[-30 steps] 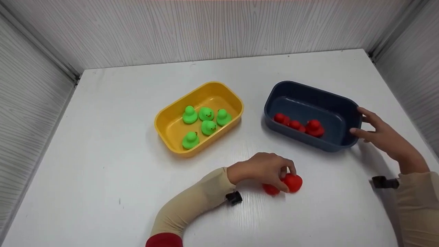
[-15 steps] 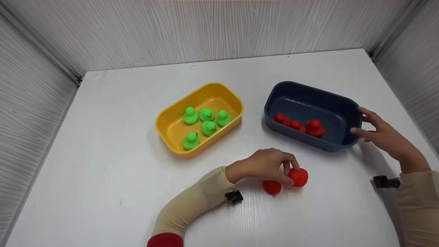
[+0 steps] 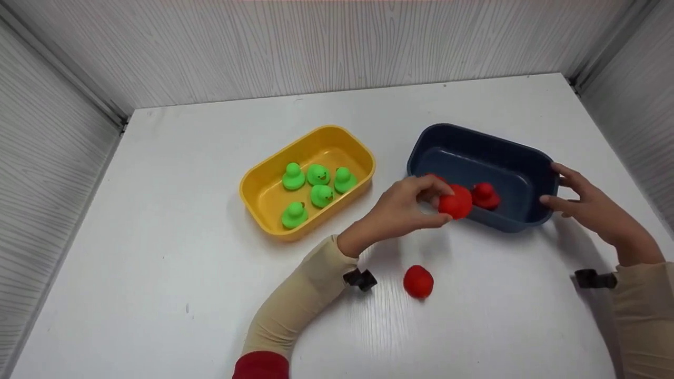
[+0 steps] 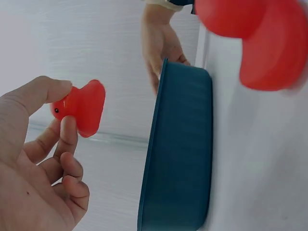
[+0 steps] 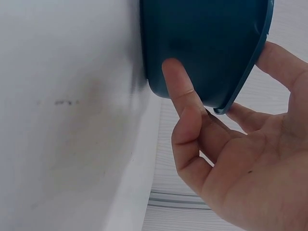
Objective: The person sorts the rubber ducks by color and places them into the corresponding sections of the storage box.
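My left hand (image 3: 403, 210) pinches a red rubber duck (image 3: 457, 202) by its head, between thumb and fingertips. It hangs over the near wall of the dark blue bin (image 3: 508, 223), clear of the table. In the left wrist view the duck (image 4: 90, 108) shows one black eye. My right hand (image 3: 605, 216) grips the bin's right end, with the thumb over the rim and fingers against the outer wall (image 5: 207, 43). Inside the bin lies a red duck (image 3: 485, 196); others beside it are mostly hidden by my left hand. Another red duck (image 3: 418, 282) sits on the table.
A yellow bin (image 3: 263, 223) with several green ducks (image 3: 322, 195) stands left of the blue one. White wood-grain panels (image 3: 337, 47) close the white table (image 3: 158, 284) at the back and sides.
My left hand has lifted one red duck off the table and carried it up and away to the blue bin's near wall. My right hand keeps its place on the bin.
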Tool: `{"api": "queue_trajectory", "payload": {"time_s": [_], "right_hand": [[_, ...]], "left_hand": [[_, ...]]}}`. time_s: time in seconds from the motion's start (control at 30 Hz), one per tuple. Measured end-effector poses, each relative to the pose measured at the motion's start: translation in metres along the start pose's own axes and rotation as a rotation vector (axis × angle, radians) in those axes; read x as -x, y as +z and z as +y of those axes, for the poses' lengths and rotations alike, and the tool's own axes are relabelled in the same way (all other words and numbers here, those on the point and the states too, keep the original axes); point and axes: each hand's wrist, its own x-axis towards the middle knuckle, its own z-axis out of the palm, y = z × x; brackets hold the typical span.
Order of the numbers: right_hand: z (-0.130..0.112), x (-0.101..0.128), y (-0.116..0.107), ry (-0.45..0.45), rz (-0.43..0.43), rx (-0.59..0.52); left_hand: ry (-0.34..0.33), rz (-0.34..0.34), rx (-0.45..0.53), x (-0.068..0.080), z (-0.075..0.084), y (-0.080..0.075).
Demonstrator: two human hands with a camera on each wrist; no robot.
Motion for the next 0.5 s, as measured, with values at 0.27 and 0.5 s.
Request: {"api": "queue_trajectory", "payload": {"time_s": [0.27,0.5], "right_hand": [[-0.001,-0.002,0.000,-0.003,-0.005,-0.006],[0.002,0.000,0.000,-0.024,0.006,-0.018]], "left_hand": [[0.006,0.158,-0.040,-0.021,-0.005,-0.011],[-0.117,0.242,-0.032,-0.048,-0.020,-0.013]]}}
